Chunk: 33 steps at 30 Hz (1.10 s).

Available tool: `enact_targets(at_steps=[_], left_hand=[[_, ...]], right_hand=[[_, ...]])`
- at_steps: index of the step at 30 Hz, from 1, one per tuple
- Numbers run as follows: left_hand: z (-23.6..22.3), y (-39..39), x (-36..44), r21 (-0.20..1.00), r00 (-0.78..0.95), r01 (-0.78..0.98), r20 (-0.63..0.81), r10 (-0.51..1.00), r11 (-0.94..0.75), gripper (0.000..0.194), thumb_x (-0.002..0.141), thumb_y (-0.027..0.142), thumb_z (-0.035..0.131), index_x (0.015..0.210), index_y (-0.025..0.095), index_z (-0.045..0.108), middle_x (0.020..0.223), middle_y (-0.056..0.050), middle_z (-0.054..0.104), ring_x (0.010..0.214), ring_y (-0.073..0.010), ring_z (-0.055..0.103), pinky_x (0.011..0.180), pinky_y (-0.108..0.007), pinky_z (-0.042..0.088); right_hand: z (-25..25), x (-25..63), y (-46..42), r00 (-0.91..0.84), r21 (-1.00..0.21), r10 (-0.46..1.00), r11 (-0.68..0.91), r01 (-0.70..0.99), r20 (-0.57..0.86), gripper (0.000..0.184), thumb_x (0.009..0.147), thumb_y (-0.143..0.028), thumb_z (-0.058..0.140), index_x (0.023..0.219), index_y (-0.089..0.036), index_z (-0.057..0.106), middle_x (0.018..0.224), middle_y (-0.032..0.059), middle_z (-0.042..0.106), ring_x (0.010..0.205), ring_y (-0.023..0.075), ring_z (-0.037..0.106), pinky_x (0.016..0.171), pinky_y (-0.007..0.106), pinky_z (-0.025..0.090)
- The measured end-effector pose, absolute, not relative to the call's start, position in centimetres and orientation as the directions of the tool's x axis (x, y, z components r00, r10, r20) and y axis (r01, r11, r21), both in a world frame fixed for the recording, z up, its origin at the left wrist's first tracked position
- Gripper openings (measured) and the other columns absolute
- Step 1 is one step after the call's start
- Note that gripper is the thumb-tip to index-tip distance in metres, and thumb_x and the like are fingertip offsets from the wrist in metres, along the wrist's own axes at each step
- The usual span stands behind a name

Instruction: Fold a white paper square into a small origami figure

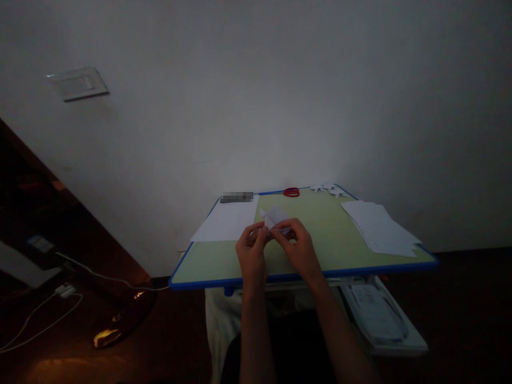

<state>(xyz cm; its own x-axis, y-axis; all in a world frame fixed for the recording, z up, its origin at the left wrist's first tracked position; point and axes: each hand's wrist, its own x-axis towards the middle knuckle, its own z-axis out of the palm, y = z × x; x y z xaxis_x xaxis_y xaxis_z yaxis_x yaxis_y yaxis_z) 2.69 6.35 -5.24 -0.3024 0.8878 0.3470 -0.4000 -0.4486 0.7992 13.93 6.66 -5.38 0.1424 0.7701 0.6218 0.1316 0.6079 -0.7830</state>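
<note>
A small piece of folded white paper point(277, 214) is held up over the near half of the table, its creased flaps pointing away from me. My left hand point(253, 246) pinches its left side between thumb and fingers. On the other side, my right hand point(296, 245) grips the right edge, thumb and fingertips close to the left ones. The fingers cover the lower part of the paper, so its full shape is hidden.
On the pale green, blue-edged table point(320, 234) lie a white sheet point(230, 221) at left, a blurred dark object point(237, 197), red-handled scissors point(292, 192), several folded paper pieces point(328, 189), and a paper stack point(378, 224) at right. A wall point(260, 106) stands behind.
</note>
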Motion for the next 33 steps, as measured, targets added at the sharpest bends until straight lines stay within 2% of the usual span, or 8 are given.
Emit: enact_targets(at_steps=[8,18,25,33], left_hand=[[-4.82,6.12,2.95,0.804,-0.303,-0.391,0.346,0.888,-0.447,0.023,0.072,0.029,0.085,0.086,0.014,0.075,0.080,-0.007,0.080,0.075,-0.0199,0.076,0.079,-0.035,0.062],[-5.24,6.13,2.85,0.823,-0.240,-0.322,0.408,0.881,-0.469,0.032,0.077,0.034,0.085,0.099,0.014,0.074,0.092,-0.009,0.082,0.082,-0.0227,0.078,0.086,-0.038,0.061],[-5.58,6.62,2.87,0.794,-0.356,-0.334,0.392,0.848,-0.508,0.033,0.079,0.034,0.084,0.103,0.014,0.074,0.093,-0.009,0.081,0.084,-0.0201,0.077,0.079,-0.032,0.062],[-5.73,6.55,2.80,0.795,-0.431,-0.263,0.411,0.804,-0.547,0.036,0.083,0.037,0.081,0.110,0.016,0.074,0.097,-0.009,0.080,0.083,-0.0177,0.075,0.076,-0.028,0.059]], right_hand=[[-5.52,13.84,6.72,0.160,-0.793,0.777,0.597,0.118,0.609,0.013,0.089,-0.035,0.070,0.088,-0.023,0.065,0.092,0.0023,0.065,0.080,0.0193,0.063,0.071,0.031,0.050],[-5.54,13.76,6.70,0.239,-0.846,0.814,0.529,0.073,0.530,0.019,0.084,-0.038,0.075,0.089,-0.022,0.067,0.086,0.0017,0.068,0.071,0.0176,0.059,0.068,0.031,0.049],[-5.39,13.75,6.54,0.220,-0.835,0.814,0.550,0.006,0.538,0.020,0.084,-0.038,0.075,0.093,-0.022,0.066,0.082,0.0014,0.071,0.069,0.0183,0.064,0.069,0.032,0.053],[-5.58,13.89,6.82,0.247,-0.811,0.781,0.584,0.038,0.574,0.022,0.084,-0.040,0.077,0.090,-0.022,0.067,0.085,0.0027,0.072,0.071,0.0189,0.068,0.070,0.033,0.055]])
